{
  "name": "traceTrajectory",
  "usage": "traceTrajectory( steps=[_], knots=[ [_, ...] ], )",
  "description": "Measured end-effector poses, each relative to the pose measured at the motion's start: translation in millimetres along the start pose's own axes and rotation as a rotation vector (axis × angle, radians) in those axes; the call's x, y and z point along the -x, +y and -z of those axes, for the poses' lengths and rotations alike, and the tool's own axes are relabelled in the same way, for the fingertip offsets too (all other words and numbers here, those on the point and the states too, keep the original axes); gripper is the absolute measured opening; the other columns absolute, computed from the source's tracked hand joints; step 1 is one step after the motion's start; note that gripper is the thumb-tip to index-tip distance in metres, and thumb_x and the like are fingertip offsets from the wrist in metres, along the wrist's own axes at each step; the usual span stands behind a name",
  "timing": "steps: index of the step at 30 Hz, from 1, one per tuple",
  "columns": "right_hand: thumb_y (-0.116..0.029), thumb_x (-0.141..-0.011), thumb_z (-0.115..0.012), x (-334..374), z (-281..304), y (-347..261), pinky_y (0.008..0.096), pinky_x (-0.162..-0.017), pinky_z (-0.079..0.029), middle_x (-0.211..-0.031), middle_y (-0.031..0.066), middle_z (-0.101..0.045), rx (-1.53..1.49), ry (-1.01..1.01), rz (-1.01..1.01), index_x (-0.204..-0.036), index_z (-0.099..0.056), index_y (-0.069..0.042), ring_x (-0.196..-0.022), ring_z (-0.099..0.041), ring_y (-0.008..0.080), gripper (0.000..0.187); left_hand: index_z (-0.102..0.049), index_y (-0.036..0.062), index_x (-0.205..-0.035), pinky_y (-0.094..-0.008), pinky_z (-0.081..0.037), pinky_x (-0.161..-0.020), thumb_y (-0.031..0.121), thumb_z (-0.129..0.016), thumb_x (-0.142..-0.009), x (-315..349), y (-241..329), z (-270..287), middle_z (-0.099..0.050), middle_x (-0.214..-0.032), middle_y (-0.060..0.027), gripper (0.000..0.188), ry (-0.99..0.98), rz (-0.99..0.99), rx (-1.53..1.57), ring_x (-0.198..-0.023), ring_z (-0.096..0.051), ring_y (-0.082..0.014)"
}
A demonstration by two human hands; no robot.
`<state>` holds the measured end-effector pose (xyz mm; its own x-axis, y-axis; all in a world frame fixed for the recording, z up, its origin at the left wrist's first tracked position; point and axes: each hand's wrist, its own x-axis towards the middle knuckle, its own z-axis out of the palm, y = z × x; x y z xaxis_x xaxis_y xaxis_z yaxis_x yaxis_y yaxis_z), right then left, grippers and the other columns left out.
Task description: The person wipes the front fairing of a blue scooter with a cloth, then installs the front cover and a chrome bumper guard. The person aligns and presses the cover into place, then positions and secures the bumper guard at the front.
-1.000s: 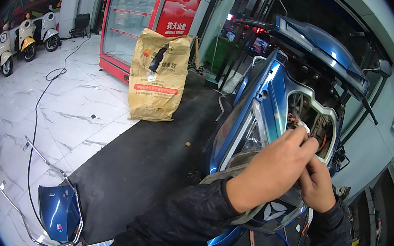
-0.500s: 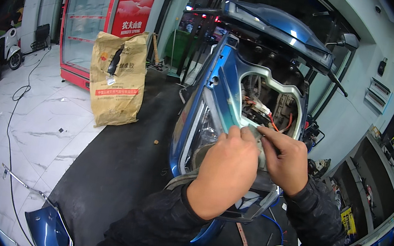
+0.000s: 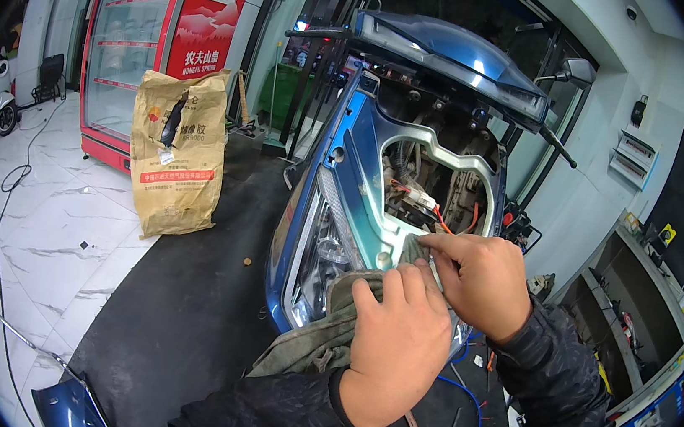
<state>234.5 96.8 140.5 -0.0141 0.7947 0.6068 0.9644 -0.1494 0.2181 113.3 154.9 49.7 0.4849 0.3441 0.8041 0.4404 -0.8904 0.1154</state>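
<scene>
A blue vehicle front (image 3: pixel 355 158) stands before me, with a silver-edged opening that shows dark parts and a white connector (image 3: pixel 421 197) on red wires. My left hand (image 3: pixel 400 338) is closed on a grey-green cloth (image 3: pixel 306 346) that hangs over the lower front, beside the clear headlight (image 3: pixel 325 254). My right hand (image 3: pixel 482 282) pinches the cloth's upper end against the pale panel just under the opening. The two hands are close together, the right one farther from me. The fingertips are partly hidden.
A brown paper sack (image 3: pixel 176 152) leans by a red glass-door fridge (image 3: pixel 127 62) at the left. A loose blue panel (image 3: pixel 76 402) lies at lower left, near a black cable (image 3: pixel 0 234). Grey shelves (image 3: pixel 644 299) with tools stand at the right. A blue hose (image 3: pixel 465 392) lies below.
My left hand has drawn down toward me, away from the opening, and more of the cloth shows. My right hand stays near the opening's lower edge. The whole view has shifted slightly.
</scene>
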Motion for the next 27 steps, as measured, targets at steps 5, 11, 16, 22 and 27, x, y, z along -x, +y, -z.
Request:
traceTrajectory(
  steps=[5, 11, 16, 22, 27],
  knots=[
    [-0.013, -0.091, -0.076, -13, -4, 1, 0.0443, -0.067, -0.06, -0.084, 0.0148, -0.078, 0.028, -0.016, 0.042, -0.108, -0.086, -0.011, -0.074, -0.075, 0.0365, 0.02, -0.07, -0.0065, -0.131, -0.0402, -0.046, -0.081, 0.013, -0.065, -0.09, -4, -16, 3, -0.065, -0.1, -0.0092, 0.046, 0.035, 0.031, 0.066, -0.093, -0.064, -0.0247],
    [-0.019, -0.091, -0.076, -30, -1, -5, 0.0454, -0.066, -0.059, -0.079, 0.0138, -0.076, 0.159, -0.204, 0.114, -0.103, -0.086, -0.011, -0.073, -0.075, 0.0359, 0.017, -0.069, -0.0046, -0.123, -0.0404, -0.048, -0.078, 0.009, -0.066, -0.088, -8, -22, 10, -0.066, -0.099, -0.011, 0.037, -0.078, 0.021, 0.085, -0.093, -0.066, -0.0271],
    [-0.021, -0.087, -0.076, -33, 3, -11, 0.0467, -0.064, -0.06, -0.073, 0.0155, -0.074, 0.218, -0.223, 0.137, -0.088, -0.081, -0.009, -0.067, -0.075, 0.0365, 0.013, -0.068, -0.0014, -0.114, -0.0398, -0.053, -0.075, 0.009, -0.065, -0.089, -7, -27, 13, -0.067, -0.098, -0.0121, 0.028, -0.098, 0.017, 0.14, -0.091, -0.069, -0.0278],
    [-0.02, -0.089, -0.076, -29, 2, -15, 0.0473, -0.065, -0.06, -0.075, 0.0164, -0.075, 0.157, -0.185, 0.088, -0.094, -0.084, -0.011, -0.069, -0.075, 0.0377, 0.014, -0.07, 0.0, -0.104, -0.035, -0.059, -0.074, 0.013, -0.068, -0.088, -6, -34, 11, -0.067, -0.094, -0.0102, 0.021, -0.032, -0.024, 0.158, -0.091, -0.071, -0.0245],
    [-0.017, -0.092, -0.076, -15, 11, -13, 0.0448, -0.069, -0.061, -0.083, 0.017, -0.078, 0.005, -0.24, 0.016, -0.106, -0.087, -0.012, -0.074, -0.076, 0.0382, 0.018, -0.067, -0.0066, -0.118, -0.035, -0.063, -0.079, 0.006, -0.068, -0.087, -1, -31, 15, -0.067, -0.101, -0.0153, 0.034, -0.141, -0.069, 0.289, -0.096, -0.071, -0.0285]
  ],
)
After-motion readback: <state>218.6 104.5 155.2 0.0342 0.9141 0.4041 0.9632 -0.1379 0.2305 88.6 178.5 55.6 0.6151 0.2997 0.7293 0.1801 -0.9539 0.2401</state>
